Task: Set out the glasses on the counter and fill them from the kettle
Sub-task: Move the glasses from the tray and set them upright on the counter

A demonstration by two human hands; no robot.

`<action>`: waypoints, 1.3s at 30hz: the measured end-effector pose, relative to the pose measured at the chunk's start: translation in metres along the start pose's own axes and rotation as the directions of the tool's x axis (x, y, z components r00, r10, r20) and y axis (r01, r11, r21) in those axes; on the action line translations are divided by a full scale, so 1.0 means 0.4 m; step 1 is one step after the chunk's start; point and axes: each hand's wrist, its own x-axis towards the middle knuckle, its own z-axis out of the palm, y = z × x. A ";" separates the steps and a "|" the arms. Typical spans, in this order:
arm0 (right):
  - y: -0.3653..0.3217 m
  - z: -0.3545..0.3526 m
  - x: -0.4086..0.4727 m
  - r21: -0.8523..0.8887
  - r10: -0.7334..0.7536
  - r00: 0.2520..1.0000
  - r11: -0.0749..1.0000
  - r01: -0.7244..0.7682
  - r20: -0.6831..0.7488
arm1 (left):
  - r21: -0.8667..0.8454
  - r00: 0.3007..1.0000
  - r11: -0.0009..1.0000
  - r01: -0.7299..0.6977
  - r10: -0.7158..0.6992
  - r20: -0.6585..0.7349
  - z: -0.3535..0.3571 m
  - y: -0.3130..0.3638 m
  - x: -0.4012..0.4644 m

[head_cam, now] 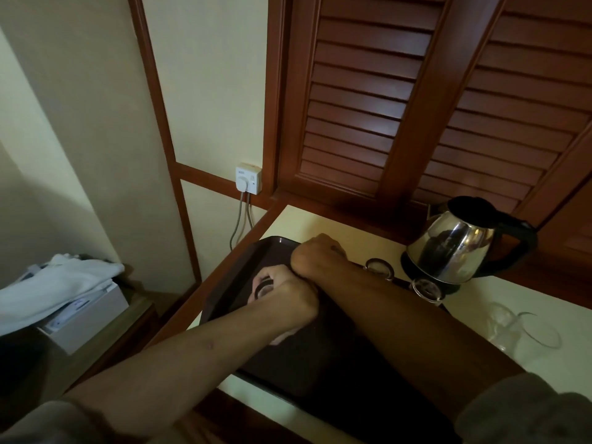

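**Glasses on the tray, kettle at the right**

Glasses are what we count first: four in view. Going from the left, one glass point(263, 287) lies low in the dark tray point(237, 267), and our left hand point(288, 294) is curled round it, fingers wrapped over its rim and side. Just beyond and touching that wrist, our right hand point(317, 251) reaches across with its fingers bent down toward the far part of the tray; we cannot tell whether it holds anything, since the fingertips are hidden. Further right, two small glasses point(379, 267) point(427, 291) stand upright at the tray's right edge, just beside the kettle's base. A fourth, clear glass point(509, 328) sits on the pale surface point(320, 219) near the right edge, well apart from both hands; its shape is hard to read.

One kettle point(455, 248) stands on the surface to the right of the hands, untouched. Its body is polished steel, with a black lid, black handle turned to the right, and black base.

On the wall at the left, one white socket point(248, 178) carries a plug.
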 end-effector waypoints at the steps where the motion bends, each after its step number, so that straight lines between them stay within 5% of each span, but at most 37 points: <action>1: 0.006 0.007 0.000 0.049 -0.046 0.996 0.998 0.049 -0.074 | 0.012 0.999 1.000 -0.005 0.006 -0.035 0.000 -0.012 -0.008; 5: 0.057 0.003 -0.052 0.233 -0.087 0.956 0.960 0.156 -0.281 | -0.160 0.971 0.986 -0.048 0.009 -0.237 0.021 -0.062 -0.068; 8: 0.130 -0.014 -0.099 0.455 -0.076 0.930 0.856 0.246 -0.359 | -0.469 0.962 0.865 -0.180 0.055 -0.267 0.041 -0.122 -0.115; 12: 0.226 -0.001 -0.111 0.747 -0.043 0.898 0.538 0.391 -0.439 | -0.807 0.867 0.345 -0.479 0.043 -0.496 0.072 -0.181 -0.134; 16: 0.282 0.024 -0.124 0.860 0.030 0.861 0.068 0.505 -0.508 | -0.752 0.807 -0.308 -0.583 -0.115 -0.579 0.096 -0.160 -0.151; 20: 0.328 0.059 -0.165 0.768 0.051 0.858 -0.421 0.483 -0.511 | -0.531 0.750 -0.588 -0.609 -0.211 -0.627 0.062 -0.107 -0.208; 22: 0.357 0.092 -0.190 0.688 0.021 0.833 -0.552 0.470 -0.553 | -0.436 0.718 -0.652 -0.620 -0.248 -0.650 0.028 -0.069 -0.247; 28: 0.445 0.241 -0.277 0.556 0.065 0.827 -0.711 0.432 -0.559 | -0.339 0.673 -0.697 -0.632 -0.276 -0.687 -0.072 0.089 -0.359; 39: 0.687 0.611 -0.430 0.473 0.273 0.790 -0.678 0.563 -0.548 | -0.346 0.547 -0.533 -0.772 -0.280 -0.789 -0.235 0.495 -0.476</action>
